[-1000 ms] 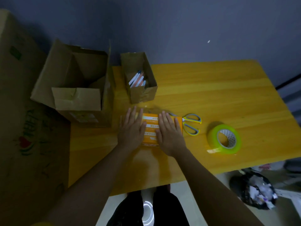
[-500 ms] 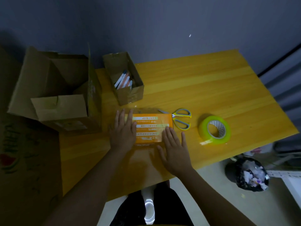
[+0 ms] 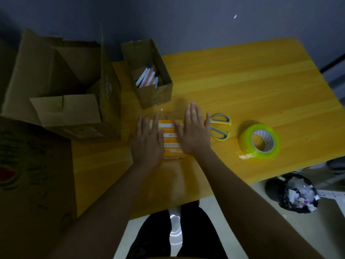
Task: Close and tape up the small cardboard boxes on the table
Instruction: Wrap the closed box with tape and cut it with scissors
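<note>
Both hands lie flat on the orange box (image 3: 172,140), which sits near the front middle of the tabletop (image 3: 242,86). The left hand (image 3: 148,140) covers the box's 9 o'clock side and the right hand (image 3: 195,133) its 3 o'clock side, leaving a strip of white labels showing between them. The fingers (image 3: 192,113) of both hands are straight and spread; they press down and grip nothing. The box looks closed on top, and a glossy sheen just beyond it at 12 o'clock may be clear tape, though the dim light leaves that unsure. So this box seems to be at the smoothing stage, closed and perhaps already taped, with the hands pressing the seal down. At 3 o'clock of the box the scissors (image 3: 219,128) lie just beside the right hand, and farther out at 3 o'clock the tape roll (image 3: 260,141) lies flat with its loose end on the wood. At 12 o'clock a small open box (image 3: 149,90) holds pens (image 3: 147,77); its top is uncovered, so if it counts among the boxes it is still to be closed and taped. At 10 o'clock a big carton (image 3: 61,86) stands with flaps open at the tabletop's edge. A bin (image 3: 296,193) of scraps sits on the floor at 4 o'clock.
</note>
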A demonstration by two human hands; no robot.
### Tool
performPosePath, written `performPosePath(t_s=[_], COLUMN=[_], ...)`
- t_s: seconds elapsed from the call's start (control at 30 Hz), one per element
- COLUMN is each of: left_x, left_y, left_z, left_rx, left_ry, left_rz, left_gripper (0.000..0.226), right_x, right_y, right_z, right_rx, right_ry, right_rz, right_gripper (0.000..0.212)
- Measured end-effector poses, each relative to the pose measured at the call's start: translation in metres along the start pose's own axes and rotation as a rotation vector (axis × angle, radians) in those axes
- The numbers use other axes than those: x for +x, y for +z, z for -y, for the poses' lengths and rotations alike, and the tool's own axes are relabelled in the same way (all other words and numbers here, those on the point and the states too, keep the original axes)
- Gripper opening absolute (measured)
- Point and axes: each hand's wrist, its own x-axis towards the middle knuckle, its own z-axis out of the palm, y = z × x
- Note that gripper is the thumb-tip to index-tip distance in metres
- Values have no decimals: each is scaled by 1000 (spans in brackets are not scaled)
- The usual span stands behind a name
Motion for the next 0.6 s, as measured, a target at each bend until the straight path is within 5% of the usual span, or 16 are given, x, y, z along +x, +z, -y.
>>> performPosePath(t_s=[0.27, 0.37, 0.43, 0.5, 0.6], left_x=[2, 3, 4, 5, 4], left_y=[1, 0, 0, -2, -14], left_z=[2, 4, 8, 14, 18], left_rx=[-5, -22, -13, -53, -232], left_ry=[64, 69, 86, 121, 123], left_rz=[33, 59, 90, 133, 142], left_gripper=[51, 51, 52, 56, 67], right_x=[-78, -94, -92, -80, -67], right_y=[6, 0, -7, -14, -21], right_z=[-6, -19, -29, -32, -29], right_rx=[46, 255, 462, 644, 1226], right_ry=[-155, -257, -86, 278, 644], right_rz=[-6, -33, -113, -202, 62], right_gripper=[76, 62, 58, 64, 69])
